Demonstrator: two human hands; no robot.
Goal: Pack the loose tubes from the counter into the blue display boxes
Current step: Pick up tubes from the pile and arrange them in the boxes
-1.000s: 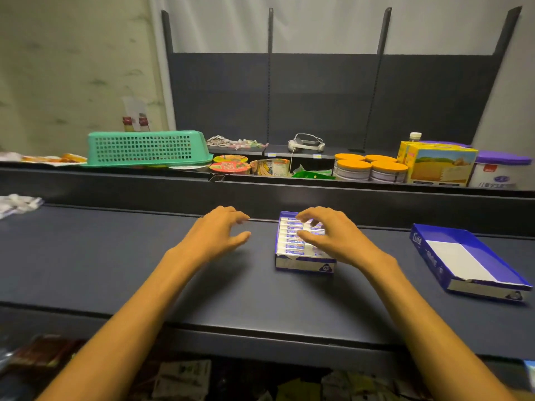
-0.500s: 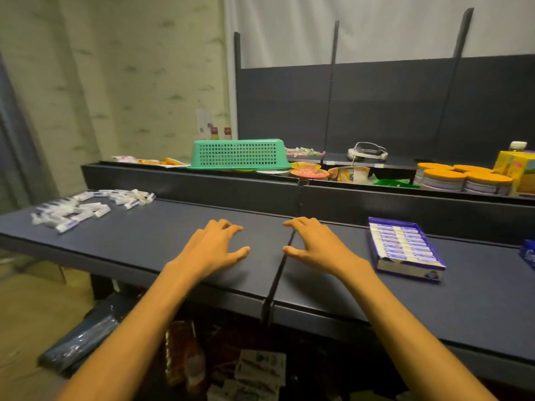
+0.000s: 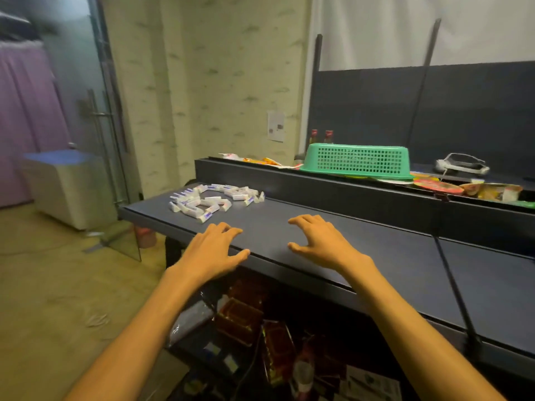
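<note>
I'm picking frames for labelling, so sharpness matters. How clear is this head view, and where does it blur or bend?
Head view: dim indoor light; the tubes show as white shapes, their print unreadable. The left edge is smeared by motion blur. Wide-angle bending tilts the counter and wall lines. Both hands are fairly sharp.

A: How was the light?

B: Dim and warm, yellowish on the wall [image 3: 231,82]. The white sheet [image 3: 405,27] at top right was the brightest patch. No glare anywhere; the dark table [image 3: 376,256] stayed matte, with only faint, soft shadows under the hands.

A: Sharp?

B: Not at the left. The purple curtain [image 3: 26,111] and glass door [image 3: 107,111] were smeared with blur, and the floor [image 3: 58,285] looked soft too. The pile of tubes [image 3: 214,199] was clear enough, its print unreadable.

A: Distortion?

B: Wide-angle bending: uprights leaned near the edges, and the forearms ballooned toward the bottom corners. The clutter under the table sat in murky shadow.
</note>
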